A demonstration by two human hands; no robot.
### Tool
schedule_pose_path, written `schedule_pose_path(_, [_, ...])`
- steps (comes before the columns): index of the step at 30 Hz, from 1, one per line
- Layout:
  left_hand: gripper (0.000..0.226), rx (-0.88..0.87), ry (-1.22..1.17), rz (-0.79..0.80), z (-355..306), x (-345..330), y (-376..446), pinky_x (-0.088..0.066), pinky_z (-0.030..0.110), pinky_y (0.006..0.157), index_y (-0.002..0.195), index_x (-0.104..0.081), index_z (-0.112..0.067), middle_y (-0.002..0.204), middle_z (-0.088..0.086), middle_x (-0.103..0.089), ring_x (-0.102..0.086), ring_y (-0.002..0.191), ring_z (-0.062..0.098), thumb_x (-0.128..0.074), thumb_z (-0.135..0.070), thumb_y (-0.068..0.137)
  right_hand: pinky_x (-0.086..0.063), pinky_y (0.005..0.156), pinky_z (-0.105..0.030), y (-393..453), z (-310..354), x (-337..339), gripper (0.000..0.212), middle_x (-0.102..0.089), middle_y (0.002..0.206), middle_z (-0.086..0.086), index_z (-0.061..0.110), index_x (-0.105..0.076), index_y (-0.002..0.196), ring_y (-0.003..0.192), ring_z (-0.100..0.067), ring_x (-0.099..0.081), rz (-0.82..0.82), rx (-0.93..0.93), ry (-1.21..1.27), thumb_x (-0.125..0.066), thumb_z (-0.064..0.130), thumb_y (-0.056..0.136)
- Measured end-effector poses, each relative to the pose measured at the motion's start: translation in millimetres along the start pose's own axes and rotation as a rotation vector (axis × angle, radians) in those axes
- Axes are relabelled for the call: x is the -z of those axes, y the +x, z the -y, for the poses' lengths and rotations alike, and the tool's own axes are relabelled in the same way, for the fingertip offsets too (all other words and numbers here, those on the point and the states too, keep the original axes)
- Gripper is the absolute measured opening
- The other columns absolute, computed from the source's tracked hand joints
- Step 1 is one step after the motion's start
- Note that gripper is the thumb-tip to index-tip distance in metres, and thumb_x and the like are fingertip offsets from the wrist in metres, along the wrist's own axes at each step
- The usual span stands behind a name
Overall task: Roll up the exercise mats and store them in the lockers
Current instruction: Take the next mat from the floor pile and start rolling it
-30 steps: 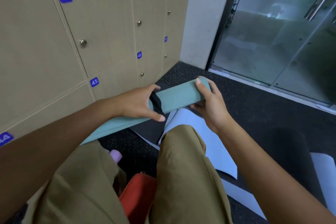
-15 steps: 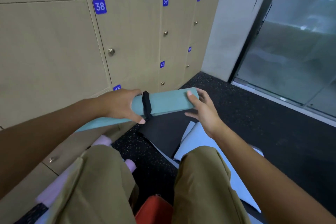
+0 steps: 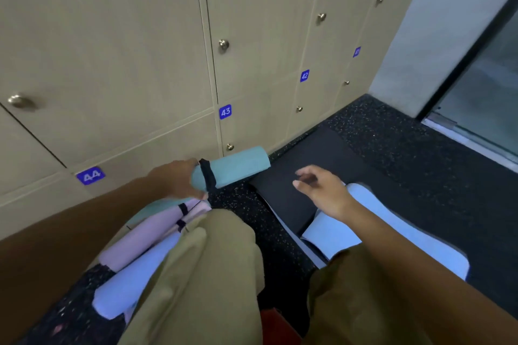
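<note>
While left hand (image 3: 179, 178) grips teal mat (image 3: 238, 165), lockers (image 3: 252, 36) read 42, 43, 44.

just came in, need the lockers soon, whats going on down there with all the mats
A person is crouched on the floor by the lockers, packing up exercise mats. The left hand grips one end of a rolled teal mat bound with a black strap. The right hand is open and holds nothing, hovering over a flat black mat. Rolled pink mats and a rolled pale blue mat lie beside the person's left leg. Every locker door in view is closed.
</note>
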State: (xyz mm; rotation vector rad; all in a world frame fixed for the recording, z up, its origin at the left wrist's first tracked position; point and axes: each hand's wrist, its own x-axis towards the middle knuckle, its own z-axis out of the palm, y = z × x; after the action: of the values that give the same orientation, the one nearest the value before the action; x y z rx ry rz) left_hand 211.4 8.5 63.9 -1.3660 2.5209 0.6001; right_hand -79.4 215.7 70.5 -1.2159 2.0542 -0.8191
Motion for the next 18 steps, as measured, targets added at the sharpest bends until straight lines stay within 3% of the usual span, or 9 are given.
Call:
schedule_pose_path(2, [0.085,0.077,-0.032,-0.011,22,-28,14,-0.045,0.032,0.089,0.139,-0.048,-0.019,0.126,0.005,-0.063,-0.061,0.112,0.025,-0.083,-0.052,0.069,-0.05,0.092,-0.028,11,-5,-14,0.028,-0.067,0.114,0.005,0.021,-0.064,0.123,0.108,-0.014,-0.063,0.042,0.003,-0.039,-0.066,0.033,0.099])
schedule_pose_path(5, [0.065,0.181,-0.121,0.034,46,-61,27,-0.036,0.025,0.083,0.141,-0.048,-0.014,0.108,-0.002,-0.059,-0.059,0.118,0.026,-0.077,-0.038,0.087,-0.048,0.094,-0.027,24,-16,-32,0.027,-0.068,0.115,0.004,0.018,-0.065,0.123,0.108,-0.013,-0.063,0.083,-0.008,-0.078,-0.066,0.031,0.099])
schedule_pose_path(6, [0.069,0.216,-0.15,0.073,55,-69,28,-0.033,0.023,0.085,0.145,-0.044,-0.012,0.113,-0.002,-0.059,-0.055,0.125,0.027,-0.076,-0.036,0.089,-0.048,0.094,-0.026,29,-21,-37,0.027,-0.069,0.114,0.004,0.018,-0.065,0.122,0.108,-0.014,-0.063,0.099,-0.015,-0.105,-0.066,0.031,0.099])
schedule_pose_path(7, [0.082,0.231,-0.183,0.093,62,-79,32,-0.033,0.023,0.09,0.149,-0.039,-0.011,0.126,0.001,-0.058,-0.051,0.13,0.027,-0.08,-0.04,0.084,-0.049,0.093,-0.027,32,-27,-40,0.026,-0.069,0.113,0.004,0.018,-0.065,0.121,0.108,-0.014,-0.064,0.122,-0.018,-0.139,-0.066,0.032,0.099])
schedule_pose_path(9, [0.124,0.245,-0.207,0.094,81,-99,38,-0.036,0.031,0.103,0.152,-0.036,-0.009,0.145,0.01,-0.051,-0.048,0.133,0.028,-0.08,-0.074,0.056,-0.049,0.092,-0.028,39,-35,-44,0.025,-0.068,0.112,0.004,0.018,-0.064,0.12,0.107,-0.015,-0.063,0.178,-0.008,-0.209,-0.065,0.033,0.099])
schedule_pose_path(11, [0.147,0.297,-0.229,0.101,109,-125,49,-0.038,0.035,0.107,0.146,-0.043,-0.006,0.143,0.013,-0.054,-0.051,0.13,0.029,-0.062,-0.096,0.031,-0.049,0.091,-0.03,45,-40,-44,0.023,-0.067,0.112,0.003,0.019,-0.064,0.118,0.106,-0.016,-0.063,0.212,-0.004,-0.243,-0.065,0.033,0.1])
schedule_pose_path(14, [0.103,0.338,-0.181,0.103,130,-147,50,-0.047,0.043,0.104,0.142,-0.048,-0.012,0.137,0.009,-0.059,-0.057,0.122,0.028,-0.089,-0.057,0.059,-0.046,0.088,-0.029,55,-47,-42,0.023,-0.067,0.111,0.001,0.018,-0.066,0.117,0.104,-0.017,-0.062,0.228,-0.024,-0.267,-0.066,0.032,0.099])
schedule_pose_path(18, [0.099,0.371,-0.121,0.042,154,-164,56,-0.048,0.047,0.101,0.142,-0.047,-0.01,0.137,0.011,-0.057,-0.057,0.124,0.032,-0.093,-0.045,0.06,-0.046,0.088,-0.028,68,-55,-45,0.021,-0.068,0.109,0.003,0.02,-0.068,0.114,0.104,-0.015,-0.062,0.242,-0.042,-0.246,-0.066,0.032,0.098])
